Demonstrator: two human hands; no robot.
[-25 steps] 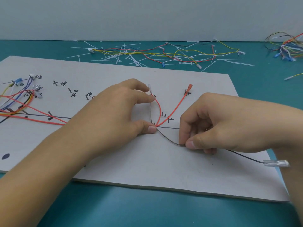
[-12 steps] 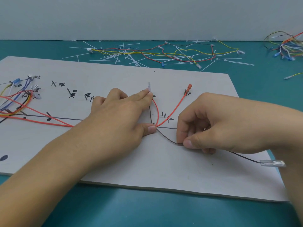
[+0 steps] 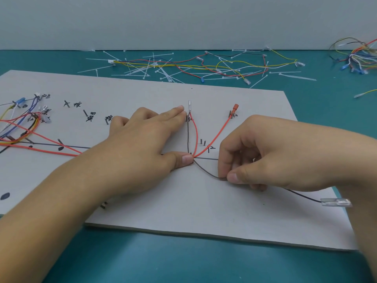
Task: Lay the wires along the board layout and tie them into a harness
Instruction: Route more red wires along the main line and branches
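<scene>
Item: one pale board (image 3: 224,211), marked with drawn lines and handwritten labels, lay on a teal table (image 3: 183,262) and filled the middle of the frame. At centre left, the left hand (image 3: 142,144) lay flat on the board with its fingers straight and together. Its thumb (image 3: 183,160) pressed the junction where two red wires (image 3: 216,135) and a black wire (image 3: 206,171) met. Its forefinger tip sat just beside a clear terminal (image 3: 189,103) at the top of one red wire, while the other red wire ran up and right to an orange terminal (image 3: 236,107). At centre right, the right hand (image 3: 265,156) had thumb and forefinger clamped on the black wire just right of the junction, the other fingers curled beneath. From that pinch the black wire trailed to the lower right and ended in a clear connector (image 3: 335,202) near the board's edge. Between junction and pinch it sagged below the drawn line (image 3: 206,158) leading right from the thumb. A mass of coloured wires (image 3: 20,127) sat at the board's left edge. Along the top of the frame lay scattered cable ties (image 3: 142,68) and loose wires (image 3: 224,66), with a further tangle (image 3: 359,56) at upper right. Step judged in hand: routing the black wire along its branch, with no tie visible on this section. The next move would likely call for raising the black wire onto the drawn line with the junction pinned, then fetching a tie.
</scene>
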